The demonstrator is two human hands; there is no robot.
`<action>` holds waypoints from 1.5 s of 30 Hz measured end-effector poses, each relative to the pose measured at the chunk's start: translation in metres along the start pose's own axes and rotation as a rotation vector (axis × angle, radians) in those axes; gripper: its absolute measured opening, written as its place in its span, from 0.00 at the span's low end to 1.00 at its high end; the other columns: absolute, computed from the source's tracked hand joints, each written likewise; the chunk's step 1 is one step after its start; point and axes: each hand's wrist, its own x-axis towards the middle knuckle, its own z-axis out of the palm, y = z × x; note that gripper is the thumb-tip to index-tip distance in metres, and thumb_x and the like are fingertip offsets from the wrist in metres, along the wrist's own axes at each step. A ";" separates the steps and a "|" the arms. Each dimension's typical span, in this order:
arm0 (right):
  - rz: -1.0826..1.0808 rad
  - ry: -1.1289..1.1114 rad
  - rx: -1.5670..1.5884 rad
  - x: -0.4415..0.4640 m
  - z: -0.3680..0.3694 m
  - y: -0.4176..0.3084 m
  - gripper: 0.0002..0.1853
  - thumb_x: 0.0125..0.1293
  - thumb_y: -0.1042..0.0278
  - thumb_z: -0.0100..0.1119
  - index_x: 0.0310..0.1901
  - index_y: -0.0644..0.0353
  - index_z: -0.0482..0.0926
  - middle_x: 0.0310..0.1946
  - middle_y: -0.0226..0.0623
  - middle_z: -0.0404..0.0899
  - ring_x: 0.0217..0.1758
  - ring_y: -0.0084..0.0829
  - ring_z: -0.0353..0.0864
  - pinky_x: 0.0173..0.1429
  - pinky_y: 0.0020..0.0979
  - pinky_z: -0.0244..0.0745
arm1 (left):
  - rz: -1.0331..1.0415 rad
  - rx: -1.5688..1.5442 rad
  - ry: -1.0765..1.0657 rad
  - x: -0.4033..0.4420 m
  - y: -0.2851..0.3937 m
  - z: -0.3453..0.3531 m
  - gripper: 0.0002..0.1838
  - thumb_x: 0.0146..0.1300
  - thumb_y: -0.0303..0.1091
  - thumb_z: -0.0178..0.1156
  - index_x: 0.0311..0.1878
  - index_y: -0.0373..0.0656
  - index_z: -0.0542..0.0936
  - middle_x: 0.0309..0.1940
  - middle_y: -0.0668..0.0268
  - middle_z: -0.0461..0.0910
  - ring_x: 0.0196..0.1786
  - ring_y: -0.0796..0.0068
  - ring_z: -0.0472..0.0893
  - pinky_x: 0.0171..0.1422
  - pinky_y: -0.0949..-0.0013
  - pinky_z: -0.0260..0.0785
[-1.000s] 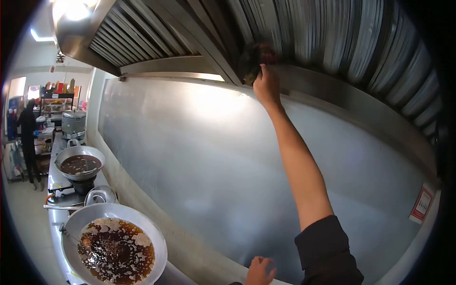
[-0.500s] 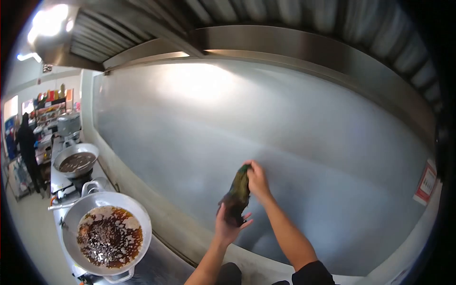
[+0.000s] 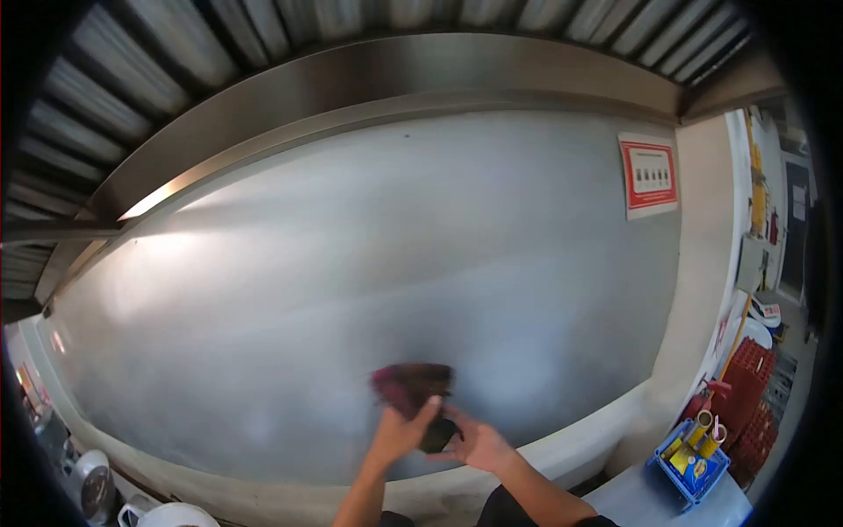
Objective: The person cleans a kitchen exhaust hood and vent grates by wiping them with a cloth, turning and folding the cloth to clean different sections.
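Observation:
In the head view, a dark green-and-maroon thing (image 3: 413, 386) is held low in front of the metal wall panel. It is blurred, and I cannot make out its kind. One end is reddish purple and brown, tilted up and to the left, while the dark green end points down toward my right hand. My left hand (image 3: 399, 436) grips it, with the thumb across its near side. My right hand (image 3: 481, 446) has curled fingers around the green end, partly hidden.
A blue basket (image 3: 689, 470) with yellow rolls and packets stands at the right, beside a red fire extinguisher (image 3: 700, 402). Large pans (image 3: 176, 516) sit at the lower left. A red-bordered notice (image 3: 651, 176) hangs on the panel.
My view has swung right, moving the pan of brown liquid to the lower left edge. The thing has been turned over, its green end going from top to bottom, and both hands are lower.

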 end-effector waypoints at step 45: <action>-2.668 -0.165 -1.662 0.359 0.512 -0.111 0.17 0.56 0.81 0.59 0.49 0.58 0.80 0.49 0.38 0.78 0.57 0.45 0.76 0.60 0.40 0.76 | -0.080 0.158 -0.093 -0.146 -0.136 -0.012 0.19 0.61 0.41 0.69 0.54 0.46 0.82 0.52 0.47 0.77 0.57 0.42 0.75 0.63 0.47 0.68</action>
